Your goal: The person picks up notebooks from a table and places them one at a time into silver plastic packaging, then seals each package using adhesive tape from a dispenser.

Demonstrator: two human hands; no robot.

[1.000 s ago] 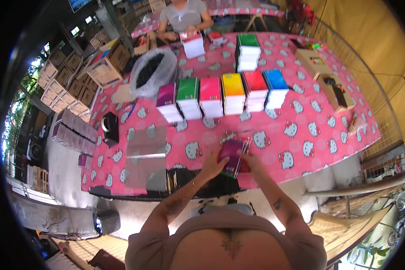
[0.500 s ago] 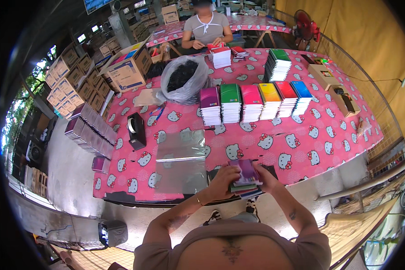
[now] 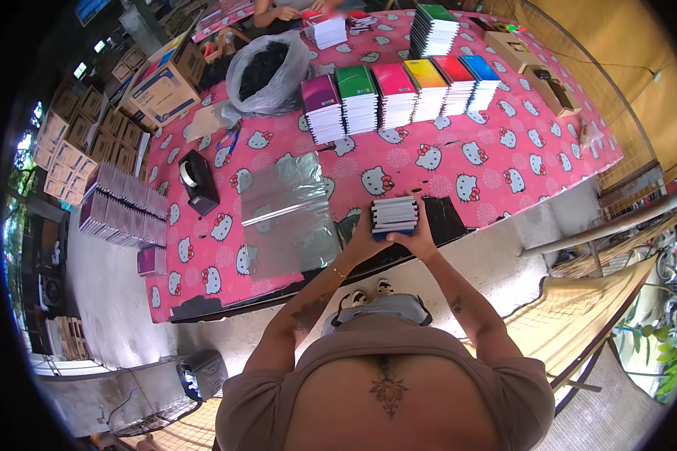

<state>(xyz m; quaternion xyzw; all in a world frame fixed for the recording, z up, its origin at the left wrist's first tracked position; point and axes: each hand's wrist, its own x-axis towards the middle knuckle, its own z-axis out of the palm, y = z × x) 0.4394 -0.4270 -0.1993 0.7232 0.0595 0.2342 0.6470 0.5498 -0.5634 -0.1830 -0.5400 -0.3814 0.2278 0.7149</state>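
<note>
A small stack of spiral notebooks [image 3: 395,214] stands on edge between my hands at the near edge of the table, spines and page edges facing up. My left hand [image 3: 364,239] is closed round its left side, and my right hand [image 3: 420,234] grips the right side, thumbs at the near face. A dark blue cover shows nearest me; the other covers are hidden. Left of my hands lie clear plastic sleeves [image 3: 289,225]. Beyond them is a row of notebook piles, with purple [image 3: 322,109], green [image 3: 356,101], pink [image 3: 396,96], yellow [image 3: 426,90], red [image 3: 456,84] and blue [image 3: 483,81] covers.
A black tape dispenser [image 3: 198,182] sits at the left on the pink table cover [image 3: 421,180]. Behind it are a plastic bag of black pieces [image 3: 267,75] and a carton [image 3: 162,86]. Purple notebook stacks [image 3: 124,207] stand left. Across the table, a person's hands [image 3: 287,13] are near red notebooks.
The notebooks have turned from lying with a purple cover up to standing on edge. My hands have moved forward over the table edge, and the head view has tilted down.
</note>
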